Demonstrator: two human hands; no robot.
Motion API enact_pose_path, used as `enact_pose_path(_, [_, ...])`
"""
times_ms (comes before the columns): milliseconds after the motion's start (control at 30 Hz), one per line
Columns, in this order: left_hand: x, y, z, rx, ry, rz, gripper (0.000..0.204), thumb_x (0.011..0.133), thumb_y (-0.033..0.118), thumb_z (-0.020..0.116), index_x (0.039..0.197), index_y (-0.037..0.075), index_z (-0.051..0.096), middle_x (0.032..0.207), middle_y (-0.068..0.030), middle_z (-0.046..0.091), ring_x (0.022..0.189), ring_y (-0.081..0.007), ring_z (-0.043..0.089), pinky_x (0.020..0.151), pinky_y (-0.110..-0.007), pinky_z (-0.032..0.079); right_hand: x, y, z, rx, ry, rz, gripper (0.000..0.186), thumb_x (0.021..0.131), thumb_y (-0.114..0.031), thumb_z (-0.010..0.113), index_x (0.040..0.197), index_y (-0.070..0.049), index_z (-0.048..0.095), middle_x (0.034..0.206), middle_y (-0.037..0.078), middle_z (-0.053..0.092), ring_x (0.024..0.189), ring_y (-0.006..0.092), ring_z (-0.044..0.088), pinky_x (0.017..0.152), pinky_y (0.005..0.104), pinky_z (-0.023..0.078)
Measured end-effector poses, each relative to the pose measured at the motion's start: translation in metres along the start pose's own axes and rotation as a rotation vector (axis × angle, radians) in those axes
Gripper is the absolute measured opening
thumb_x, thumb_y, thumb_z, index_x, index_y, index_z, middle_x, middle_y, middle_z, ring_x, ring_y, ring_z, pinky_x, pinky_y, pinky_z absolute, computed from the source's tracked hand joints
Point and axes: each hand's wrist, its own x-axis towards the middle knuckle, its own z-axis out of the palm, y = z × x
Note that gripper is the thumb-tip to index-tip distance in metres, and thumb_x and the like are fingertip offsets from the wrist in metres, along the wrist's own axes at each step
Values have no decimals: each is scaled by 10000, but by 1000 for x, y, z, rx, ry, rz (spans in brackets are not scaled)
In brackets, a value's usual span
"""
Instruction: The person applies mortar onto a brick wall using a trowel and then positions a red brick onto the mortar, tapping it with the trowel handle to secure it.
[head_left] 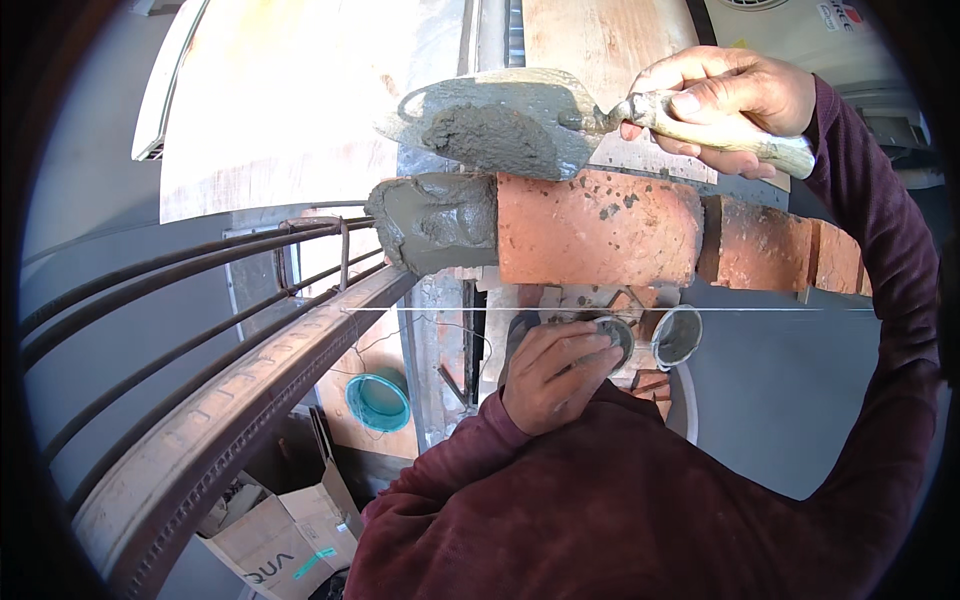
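Two maroon-sleeved forearms fill the lower and right parts of the head view, seen from above at the top of a wall under construction. Sweeping across the left side is a curved rusty metal railing made of several bars, running from the lower left up toward the wall. Across the middle lies a row of rough red clay bricks, laid end to end and bending away to the right. The left end of the nearest brick is coated with a thick pad of wet grey mortar. A thin taut white guide string runs level just below the brick row. Just above the bricks hovers a pointed steel trowel with a pale wooden handle, its blade carrying a heap of the same grey mortar. The right hand is closed firmly around the trowel's handle at the upper right. The left hand sits lower, below the bricks, its fingers curled against a small round grey object that is mostly hidden; whether it grips this cannot be told. Far below, a round teal bucket stands near a torn brown cardboard box.
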Motion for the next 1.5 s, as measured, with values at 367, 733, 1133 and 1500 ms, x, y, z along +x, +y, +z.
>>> enact_pose_path(367, [-90, -46, 34, -61, -457, -390, 339, 862, 227, 631, 1173, 92, 641, 1082, -143, 624, 1041, -335, 587, 927, -403, 466, 34, 11, 155, -1167, 478, -303, 218, 888, -158, 504, 856, 55, 540, 728, 234, 559, 726, 369, 598, 679, 437, 482])
enact_pose_path(733, [-191, -76, 52, 4, -514, -577, 358, 875, 305, 629, 1156, 85, 653, 1161, -178, 614, 1064, -347, 594, 936, -411, 468, -52, -8, 192, -1204, 618, -310, 335, 916, -158, 538, 1162, 70, 532, 918, 206, 598, 844, 363, 594, 756, 413, 467])
enact_pose_path(1133, [-303, -113, 45, -35, -451, -1033, 367, 882, 328, 635, 1127, 59, 682, 1005, -172, 702, 930, -261, 684, 849, -342, 514, -11, 220, 276, -634, 730, -296, 266, 935, -160, 509, 1095, 53, 522, 689, 147, 579, 613, 342, 580, 617, 437, 447])
enact_pose_path(1500, [-463, -62, 4, -274, -328, -1130, 307, 948, 338, 596, 1040, 69, 712, 869, -22, 707, 822, -91, 619, 752, -276, 503, 123, 274, 261, -370, 980, -534, 361, 939, -237, 434, 1012, 108, 511, 1004, 343, 572, 971, 487, 565, 846, 506, 444])
